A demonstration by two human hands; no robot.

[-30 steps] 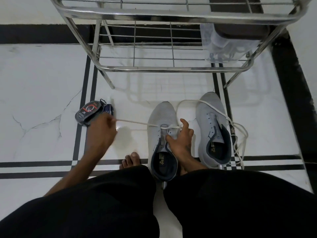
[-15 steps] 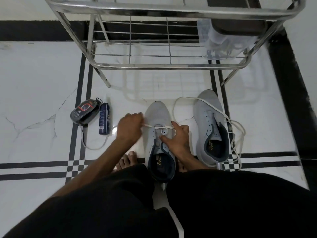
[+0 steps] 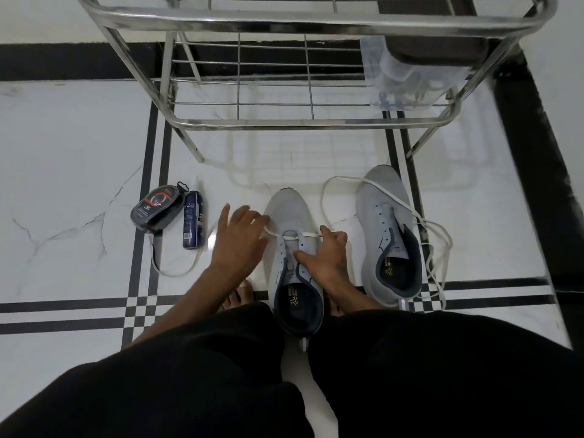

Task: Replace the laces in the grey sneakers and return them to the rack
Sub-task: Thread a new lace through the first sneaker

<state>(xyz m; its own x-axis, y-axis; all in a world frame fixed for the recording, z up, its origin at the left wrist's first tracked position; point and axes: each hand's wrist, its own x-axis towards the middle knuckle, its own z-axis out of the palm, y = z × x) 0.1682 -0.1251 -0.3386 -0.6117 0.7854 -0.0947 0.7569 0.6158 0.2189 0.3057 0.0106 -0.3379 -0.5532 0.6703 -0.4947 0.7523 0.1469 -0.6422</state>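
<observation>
Sneakers sit side by side on the white tiled floor before the steel rack, between the person's knees. On the nearer grey sneaker, a white lace crosses the first eyelets. The right hand grips the shoe's eyestay, thumb pressed on the tongue, fingers curled over the side. The left hand hovers at the lace's left end with fingers spread and relaxed, gripping nothing. The second sneaker lies to the right with a loose lace draped over it. A shoe-polish case and small can lie to the left
</observation>
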